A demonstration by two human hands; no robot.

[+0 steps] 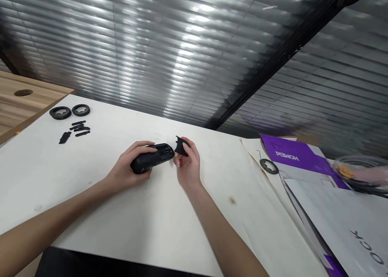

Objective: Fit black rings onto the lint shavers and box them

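Holding | left hand [125, 166]: black device [151, 159] | right hand [190, 165]: panel [180, 146] (partly finger-hidden)

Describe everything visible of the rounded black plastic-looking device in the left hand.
The rounded, elongated black plastic-looking device has a smooth body with blunt ends and a recessed area on its upper face, towards the right end, where tiny pale marks show, too small to read. It lies roughly sideways, its right end tilted up. The left hand holds its left part, fingers over the far side and thumb along the near side. Whether it touches the white tabletop beneath is unclear.
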